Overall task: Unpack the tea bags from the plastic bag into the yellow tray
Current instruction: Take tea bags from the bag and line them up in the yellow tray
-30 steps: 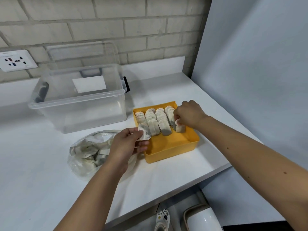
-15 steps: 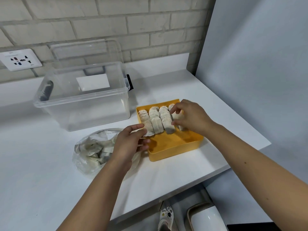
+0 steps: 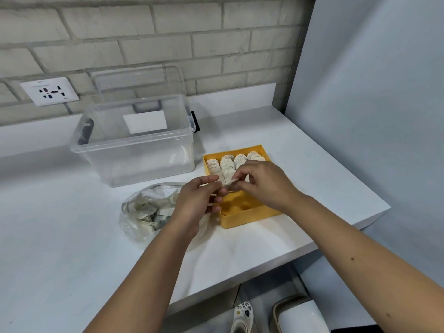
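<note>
White brick wall (image 3: 144,32) with a socket (image 3: 49,91) backs a pale desk (image 3: 60,236), all seen from the head camera. On the desk stand a clear storage box (image 3: 134,155) and a crumpled plastic bag (image 3: 141,212) with more sachets showing through it. Just beside the bag, to its right, sits the yellow tray (image 3: 249,218), whose far half carries four rows of tea bags (image 3: 227,162) standing on edge.

Above the tray's near-left corner both hands meet on one tea bag (image 3: 229,183). The left grip (image 3: 197,203) pinches it between thumb and curled fingertips. The right grip (image 3: 266,186) pinches its other end between thumb and forefinger, the remaining fingers loosely bent.

Such a bag is likely very light, soft and papery, easy to crush or tear. A gentle pinch at the edges should suit it better than a squeeze across the filled middle. Whether a string or tag trails from it I cannot tell.
</note>
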The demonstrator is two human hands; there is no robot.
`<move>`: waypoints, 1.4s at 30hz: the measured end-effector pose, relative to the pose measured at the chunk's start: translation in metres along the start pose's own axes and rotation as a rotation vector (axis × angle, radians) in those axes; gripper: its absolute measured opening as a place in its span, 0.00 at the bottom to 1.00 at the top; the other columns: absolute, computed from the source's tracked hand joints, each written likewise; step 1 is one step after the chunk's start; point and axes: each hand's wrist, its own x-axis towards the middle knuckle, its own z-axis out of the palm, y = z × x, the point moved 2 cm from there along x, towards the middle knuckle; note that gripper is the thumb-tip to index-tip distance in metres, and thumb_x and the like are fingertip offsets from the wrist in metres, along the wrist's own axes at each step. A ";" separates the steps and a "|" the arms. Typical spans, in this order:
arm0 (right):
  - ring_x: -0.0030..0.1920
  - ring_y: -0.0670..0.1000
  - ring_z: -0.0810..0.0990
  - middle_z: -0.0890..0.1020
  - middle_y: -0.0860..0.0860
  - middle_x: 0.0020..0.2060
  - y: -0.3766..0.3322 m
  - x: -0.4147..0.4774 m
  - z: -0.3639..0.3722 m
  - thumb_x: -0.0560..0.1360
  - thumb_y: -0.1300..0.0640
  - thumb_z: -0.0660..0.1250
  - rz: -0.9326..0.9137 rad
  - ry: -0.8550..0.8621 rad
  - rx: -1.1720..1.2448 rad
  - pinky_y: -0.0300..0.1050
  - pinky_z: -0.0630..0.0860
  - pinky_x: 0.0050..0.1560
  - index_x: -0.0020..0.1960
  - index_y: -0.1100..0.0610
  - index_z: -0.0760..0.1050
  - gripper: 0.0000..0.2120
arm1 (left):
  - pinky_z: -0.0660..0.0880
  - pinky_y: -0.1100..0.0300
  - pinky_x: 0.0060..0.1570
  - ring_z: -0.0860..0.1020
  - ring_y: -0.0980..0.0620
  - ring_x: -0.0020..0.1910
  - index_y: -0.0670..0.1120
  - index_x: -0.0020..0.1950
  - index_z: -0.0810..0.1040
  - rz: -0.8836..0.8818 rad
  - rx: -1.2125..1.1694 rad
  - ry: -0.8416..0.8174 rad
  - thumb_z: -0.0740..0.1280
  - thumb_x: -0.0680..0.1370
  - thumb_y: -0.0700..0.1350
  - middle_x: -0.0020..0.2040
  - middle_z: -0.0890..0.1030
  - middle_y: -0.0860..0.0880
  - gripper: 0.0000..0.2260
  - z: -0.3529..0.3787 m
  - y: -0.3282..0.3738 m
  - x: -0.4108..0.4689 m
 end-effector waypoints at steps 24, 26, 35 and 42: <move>0.47 0.52 0.80 0.83 0.49 0.43 0.020 0.044 0.067 0.71 0.51 0.73 0.410 -0.096 -0.012 0.51 0.78 0.48 0.45 0.51 0.74 0.09 | 0.73 0.70 0.37 0.81 0.60 0.38 0.53 0.45 0.84 0.304 0.657 0.261 0.72 0.76 0.45 0.38 0.84 0.54 0.03 -0.097 -0.005 0.003; 0.46 0.51 0.80 0.81 0.47 0.42 0.014 0.044 0.062 0.69 0.50 0.75 0.401 -0.040 -0.015 0.50 0.78 0.48 0.50 0.50 0.73 0.14 | 0.74 0.68 0.39 0.81 0.59 0.38 0.53 0.45 0.84 0.316 0.695 0.256 0.73 0.76 0.45 0.38 0.84 0.55 0.03 -0.105 0.000 0.000; 0.38 0.41 0.76 0.83 0.46 0.42 -0.085 0.012 0.076 0.72 0.56 0.73 0.025 -0.070 0.240 0.40 0.75 0.45 0.48 0.53 0.83 0.05 | 0.73 0.54 0.55 0.82 0.54 0.42 0.54 0.45 0.86 0.499 1.258 0.185 0.75 0.73 0.48 0.40 0.86 0.56 0.03 -0.129 -0.011 -0.005; 0.54 0.54 0.80 0.84 0.50 0.53 -0.101 -0.011 0.116 0.78 0.55 0.63 -0.120 -0.264 -0.183 0.49 0.75 0.54 0.56 0.50 0.81 0.11 | 0.53 0.60 0.61 0.77 0.58 0.58 0.58 0.61 0.79 0.421 1.510 0.016 0.74 0.69 0.60 0.53 0.83 0.60 0.21 -0.144 -0.022 -0.017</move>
